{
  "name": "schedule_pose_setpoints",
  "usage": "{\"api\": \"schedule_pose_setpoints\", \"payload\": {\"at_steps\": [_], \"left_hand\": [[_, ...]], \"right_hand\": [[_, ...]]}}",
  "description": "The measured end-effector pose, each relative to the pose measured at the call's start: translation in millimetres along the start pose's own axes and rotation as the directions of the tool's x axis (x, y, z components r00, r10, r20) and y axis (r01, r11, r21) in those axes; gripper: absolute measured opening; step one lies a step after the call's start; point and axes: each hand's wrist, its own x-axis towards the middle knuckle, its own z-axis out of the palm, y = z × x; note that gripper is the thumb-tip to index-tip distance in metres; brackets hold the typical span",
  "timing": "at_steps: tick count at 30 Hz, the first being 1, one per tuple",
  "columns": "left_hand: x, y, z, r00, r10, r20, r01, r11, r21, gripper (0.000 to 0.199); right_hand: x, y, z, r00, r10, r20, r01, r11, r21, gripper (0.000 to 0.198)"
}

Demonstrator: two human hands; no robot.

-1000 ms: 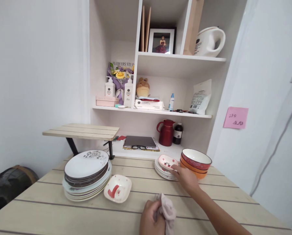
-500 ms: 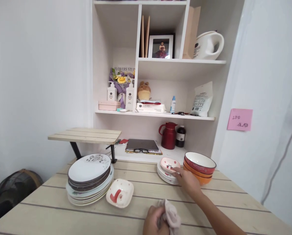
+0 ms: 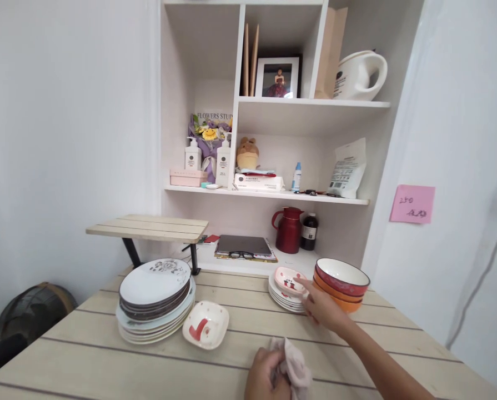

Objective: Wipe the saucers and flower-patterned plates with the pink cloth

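Small dish (image 3: 287, 281): sat atop stacked plates (image 3: 279, 301), seemingly to save counter (image 3: 169, 366) space.
Right hand (image 3: 324, 307): touched its edge (grip unclear).
Left hand (image 3: 268, 373): clenched a cloth (image 3: 297, 366), probably so it wouldn't trail.

The right forearm (image 3: 381, 358) is slanting in from the lower right edge of the frame, its bare skin showing up to the wrist. The right hand (image 3: 324, 306) is sitting right of centre, back upward, with the index finger (image 3: 303, 284) pointing straight toward the left and the other fingers bending beneath it. At the bottom centre, the left hand (image 3: 266, 375) is curling into a loose fist, its thumb lying uppermost; the left wrist is falling below the frame's edge.
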Motion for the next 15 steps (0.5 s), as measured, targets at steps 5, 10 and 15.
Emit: {"api": "schedule_pose_setpoints", "payload": {"at_steps": [5, 10, 15], "left_hand": [[-2.8, 14.8, -1.6, 0.998, -0.038, -0.054, 0.028, 0.986, -0.163, 0.025], [-3.1, 28.1, -10.1, 0.97, -0.244, 0.012, 0.217, 0.839, -0.5, 0.04], [1.0, 27.6, -16.6, 0.951, -0.307, 0.025, 0.248, 0.712, -0.657, 0.049]], "right_hand": [[-17.6, -37.0, 10.2, 0.994, -0.093, -0.064, 0.103, 0.978, 0.18, 0.044], [-25.1, -94.2, 38.6, 0.933, -0.201, 0.298, 0.05, 0.894, 0.446, 0.033], [-0.3, -134.7, 63.1, 0.879, -0.219, 0.424, 0.008, 0.895, 0.445, 0.05]]}}
